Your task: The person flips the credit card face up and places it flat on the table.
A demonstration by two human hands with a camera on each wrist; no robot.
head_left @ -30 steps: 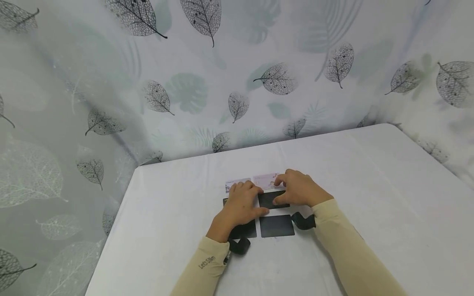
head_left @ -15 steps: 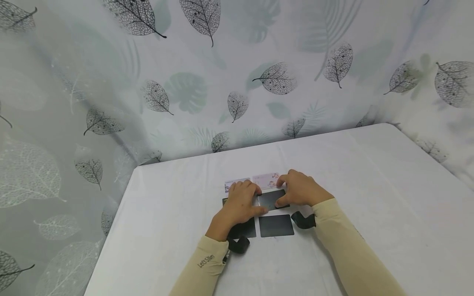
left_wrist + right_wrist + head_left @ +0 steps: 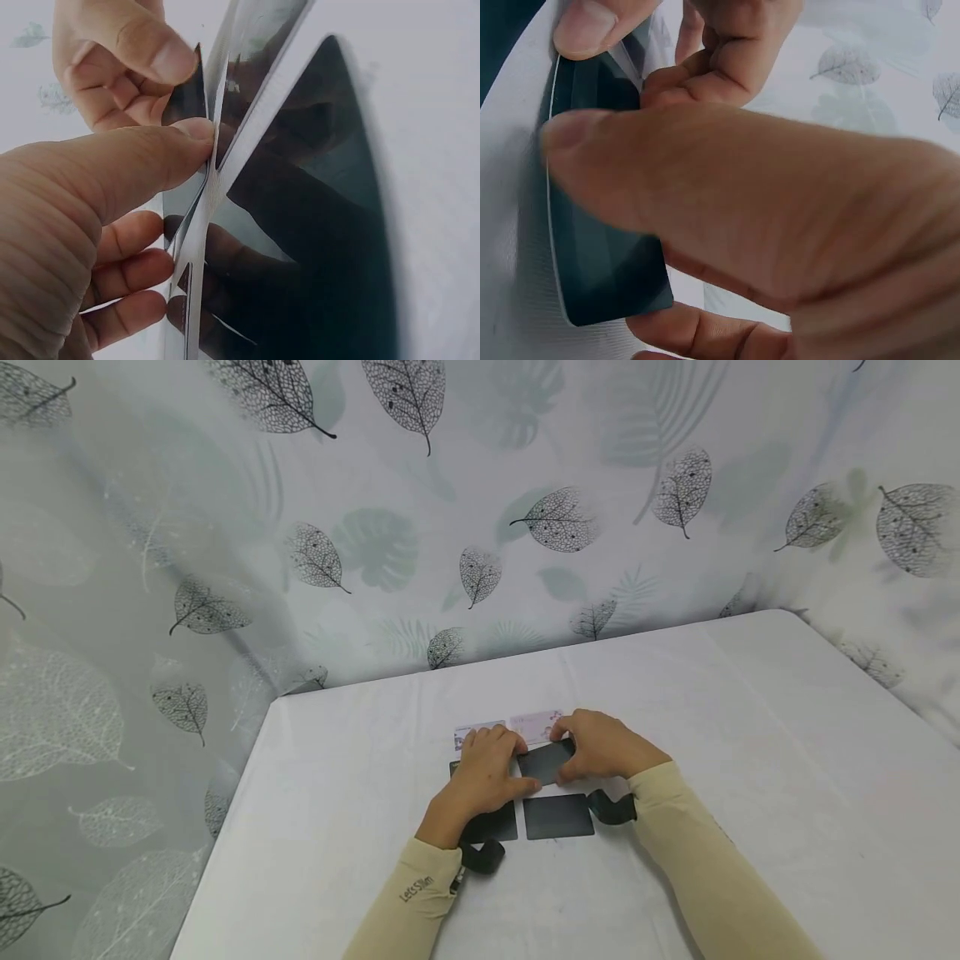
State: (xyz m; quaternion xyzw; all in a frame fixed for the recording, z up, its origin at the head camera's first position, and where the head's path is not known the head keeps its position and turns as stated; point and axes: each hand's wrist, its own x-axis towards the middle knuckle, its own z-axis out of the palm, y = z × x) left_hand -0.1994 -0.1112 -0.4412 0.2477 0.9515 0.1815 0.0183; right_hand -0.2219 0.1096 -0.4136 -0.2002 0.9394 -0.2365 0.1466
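Observation:
In the head view a dark card (image 3: 546,762) is between my two hands, tilted with its right end toward the back. My right hand (image 3: 607,745) grips its right part, thumb on the near edge and fingers on the far edge. My left hand (image 3: 487,768) holds the left end between thumb and index finger. Both thumbs press along one long edge of the dark card (image 3: 607,277) in the right wrist view. Under the left hand lie other dark cards, mostly covered, one showing at the front left (image 3: 495,827). Another dark card (image 3: 558,817) lies flat in front.
Behind the hands lie two pale printed cards, a pink one (image 3: 534,727) and a bluish one (image 3: 462,737) partly covered. They rest on a white tabletop (image 3: 337,827). A leaf-printed curtain (image 3: 420,610) stands behind and beside it. Black wrist pieces (image 3: 483,857) hang near the front cards.
The dark card has turned, its right end swinging toward the back and leftward. My right hand has shifted slightly left with it; my left hand has stayed nearly still.

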